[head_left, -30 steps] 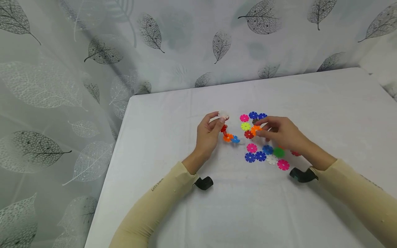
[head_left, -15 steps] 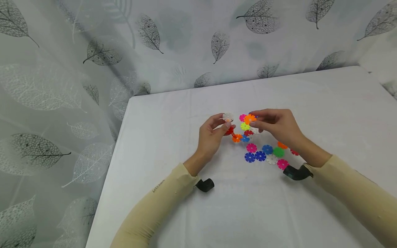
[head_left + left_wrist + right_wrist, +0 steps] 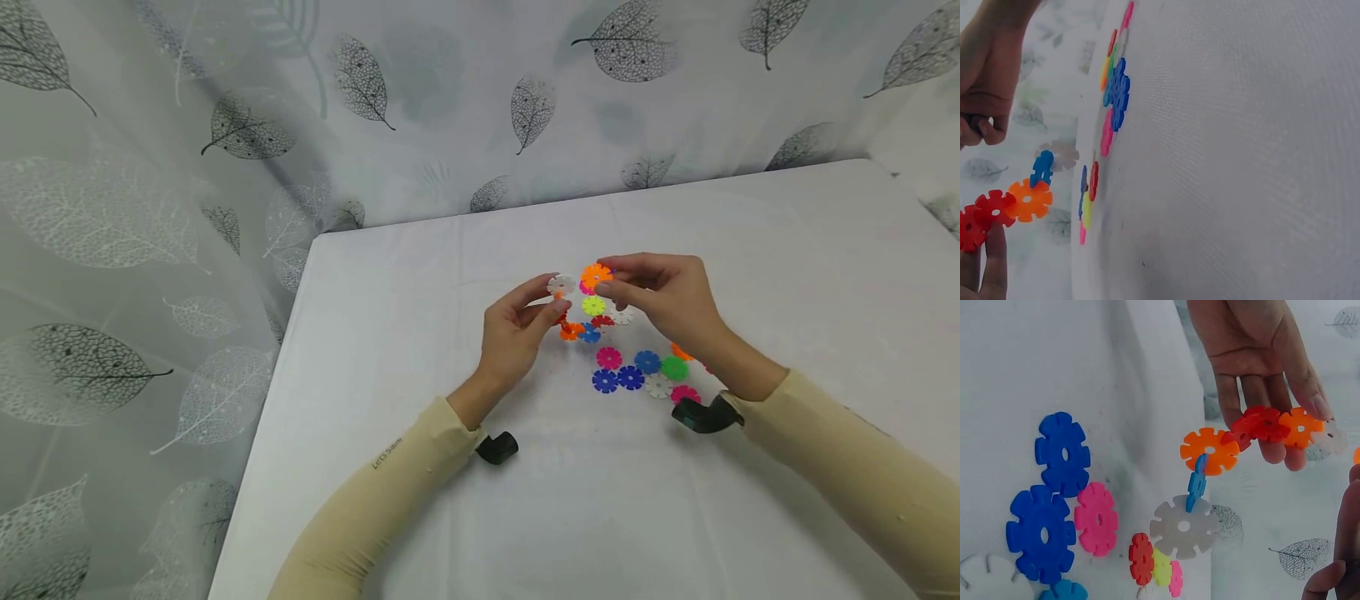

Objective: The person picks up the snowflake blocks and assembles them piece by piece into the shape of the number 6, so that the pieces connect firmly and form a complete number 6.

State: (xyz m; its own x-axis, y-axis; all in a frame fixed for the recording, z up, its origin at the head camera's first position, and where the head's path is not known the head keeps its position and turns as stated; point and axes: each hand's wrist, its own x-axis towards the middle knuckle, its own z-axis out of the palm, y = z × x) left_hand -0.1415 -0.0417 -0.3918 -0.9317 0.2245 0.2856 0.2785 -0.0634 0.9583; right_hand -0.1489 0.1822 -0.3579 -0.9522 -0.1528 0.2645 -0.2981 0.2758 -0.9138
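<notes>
A chain of notched plastic snowflake discs hangs from my left hand point(image 3: 513, 333), whose thumb and fingers pinch it near its upper end. In the right wrist view the chain runs from a small white disc point(image 3: 1333, 439) through orange and red discs to a blue disc point(image 3: 1197, 484) and a larger white disc point(image 3: 1169, 540). My right hand point(image 3: 667, 292) pinches a single orange disc point(image 3: 596, 276) between thumb and fingertips. In the head view that disc is just right of the chain's white top disc point(image 3: 560, 285). Both hands are raised above the table.
Loose discs lie flat on the white table point(image 3: 420, 292): a yellow disc point(image 3: 593, 306) behind the chain, and a pink disc point(image 3: 609, 358), a dark blue disc point(image 3: 631, 377) and a green disc point(image 3: 674, 368) nearer. A leaf-patterned curtain point(image 3: 442, 100) hangs behind.
My right hand has lifted the orange disc from among the loose ones and carried it up and left. My left hand has shifted slightly right with the chain, so the hands are closer together.
</notes>
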